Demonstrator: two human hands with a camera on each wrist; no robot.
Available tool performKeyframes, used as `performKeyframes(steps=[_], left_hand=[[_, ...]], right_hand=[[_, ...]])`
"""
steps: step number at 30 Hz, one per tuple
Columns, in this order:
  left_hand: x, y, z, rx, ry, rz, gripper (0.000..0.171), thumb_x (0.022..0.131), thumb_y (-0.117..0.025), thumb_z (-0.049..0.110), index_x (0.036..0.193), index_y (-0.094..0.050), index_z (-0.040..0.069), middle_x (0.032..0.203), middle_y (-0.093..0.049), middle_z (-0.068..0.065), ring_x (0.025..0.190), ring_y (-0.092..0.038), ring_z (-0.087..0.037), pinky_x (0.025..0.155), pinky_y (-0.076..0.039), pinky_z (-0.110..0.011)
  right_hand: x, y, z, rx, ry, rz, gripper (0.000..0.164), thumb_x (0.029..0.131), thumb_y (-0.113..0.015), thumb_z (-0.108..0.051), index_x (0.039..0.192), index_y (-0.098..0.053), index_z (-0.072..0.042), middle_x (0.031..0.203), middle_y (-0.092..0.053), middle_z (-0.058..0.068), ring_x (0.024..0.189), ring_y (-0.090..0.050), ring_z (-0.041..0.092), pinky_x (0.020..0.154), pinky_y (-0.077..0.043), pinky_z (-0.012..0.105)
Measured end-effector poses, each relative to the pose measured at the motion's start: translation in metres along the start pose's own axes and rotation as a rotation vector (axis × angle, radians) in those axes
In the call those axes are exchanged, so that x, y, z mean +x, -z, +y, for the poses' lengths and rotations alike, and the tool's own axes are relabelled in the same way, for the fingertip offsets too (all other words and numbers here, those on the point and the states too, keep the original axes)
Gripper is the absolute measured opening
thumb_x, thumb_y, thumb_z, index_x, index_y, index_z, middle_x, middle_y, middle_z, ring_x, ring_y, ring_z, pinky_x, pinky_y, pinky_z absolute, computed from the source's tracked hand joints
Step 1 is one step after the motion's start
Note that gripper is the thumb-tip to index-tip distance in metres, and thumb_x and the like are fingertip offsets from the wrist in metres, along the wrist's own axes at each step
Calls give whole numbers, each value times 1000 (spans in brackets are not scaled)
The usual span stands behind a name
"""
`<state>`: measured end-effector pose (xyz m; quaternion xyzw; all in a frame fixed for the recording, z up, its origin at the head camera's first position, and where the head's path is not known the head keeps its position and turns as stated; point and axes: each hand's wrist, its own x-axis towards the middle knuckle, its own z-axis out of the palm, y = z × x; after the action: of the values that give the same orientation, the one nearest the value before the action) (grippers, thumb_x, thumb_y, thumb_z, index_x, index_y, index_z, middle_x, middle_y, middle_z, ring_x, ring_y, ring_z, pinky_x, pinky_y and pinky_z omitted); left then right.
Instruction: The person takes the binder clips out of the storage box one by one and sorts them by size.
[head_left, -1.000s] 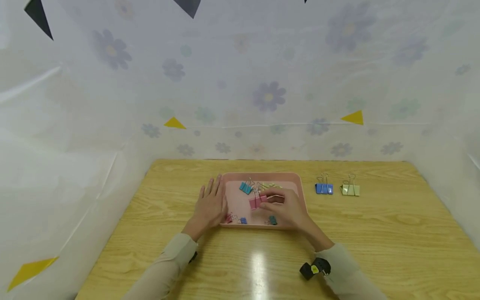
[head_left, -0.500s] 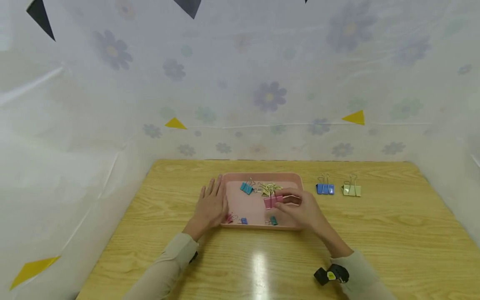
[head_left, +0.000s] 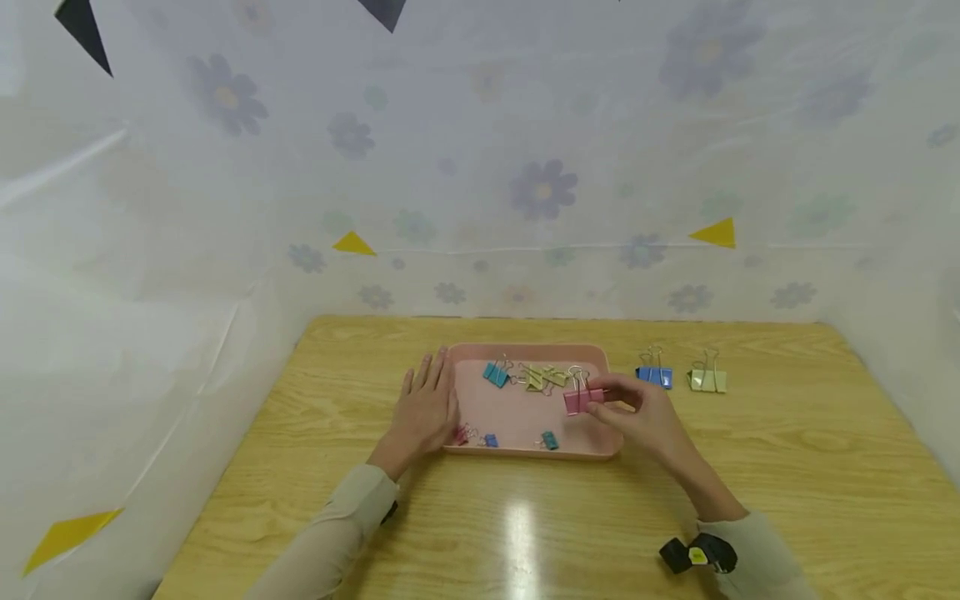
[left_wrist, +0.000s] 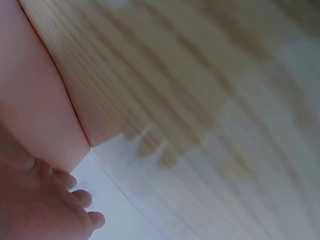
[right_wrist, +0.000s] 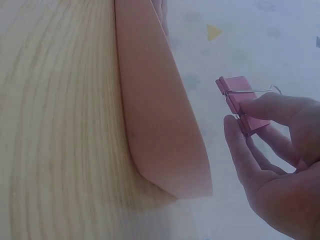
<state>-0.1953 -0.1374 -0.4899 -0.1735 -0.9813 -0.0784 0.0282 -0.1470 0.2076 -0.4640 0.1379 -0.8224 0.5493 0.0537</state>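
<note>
My right hand (head_left: pixel 647 417) pinches a large pink binder clip (head_left: pixel 582 402) between thumb and fingers, over the right end of the pink tray (head_left: pixel 525 350). In the right wrist view the pink binder clip (right_wrist: pixel 245 102) hangs above the tray's side wall (right_wrist: pixel 155 110), wire handles pointing away. My left hand (head_left: pixel 423 408) rests against the tray's left side with fingers straight. The left wrist view shows the left hand (left_wrist: pixel 45 200) at the tray wall (left_wrist: pixel 45 100). Inside the tray lie a teal binder clip (head_left: pixel 496 374), several yellow clips (head_left: pixel 543 377), and small red, blue and dark teal ones along the near edge.
On the wooden table (head_left: pixel 780 450), right of the tray, a blue binder clip (head_left: pixel 654 377) and a pale yellow-green one (head_left: pixel 707 381) stand side by side with handles up. A white flowered sheet (head_left: pixel 480 167) closes off the back and sides.
The right hand has carried the pink binder clip rightward from the middle of the tray to its right end, uncovering the yellow clips. The left hand has stayed in place.
</note>
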Motion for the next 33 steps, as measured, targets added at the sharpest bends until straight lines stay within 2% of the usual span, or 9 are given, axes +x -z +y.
performKeyframes(steps=[11,19,22,27,33], left_hand=[[1,-2,3,6,9,-10,60,111,-30,26,164,-15,1,171,-13,-14,156,-14,-37,123,-15,-57],[1,-1,4,9,8,-11,61,111,-30,27,163,-16,0,171,-13,-14,156,-15,-37,123,-16,-57],[1,-2,4,5,10,-13,61,111,-30,26,164,-15,0,171,-13,-14,156,-14,-37,123,-15,-57],[1,-3,2,-6,14,-7,60,110,-29,26,164,-16,1,171,-13,-13,156,-14,-36,123,-15,-57],[2,-4,2,2,16,-18,60,111,-29,26,164,-14,1,171,-11,-13,156,-13,-36,123,-14,-57]], right_hand=[[-3,28,6,-67,18,53,26,94,-77,-15,118,-74,-6,107,-74,9,99,-68,7,94,-51,20],[-6,50,11,-23,35,106,29,93,-77,-10,120,-73,-2,111,-72,12,100,-69,6,81,-56,17],[-6,58,14,-43,55,120,30,92,-77,-7,121,-73,-1,114,-72,12,99,-69,5,85,-54,15],[-8,71,18,-93,20,158,32,93,-78,-11,123,-72,-2,117,-71,6,99,-67,1,89,-50,12],[-13,86,25,-120,-25,184,37,95,-76,-16,128,-70,-1,121,-67,-3,101,-65,-3,87,-48,10]])
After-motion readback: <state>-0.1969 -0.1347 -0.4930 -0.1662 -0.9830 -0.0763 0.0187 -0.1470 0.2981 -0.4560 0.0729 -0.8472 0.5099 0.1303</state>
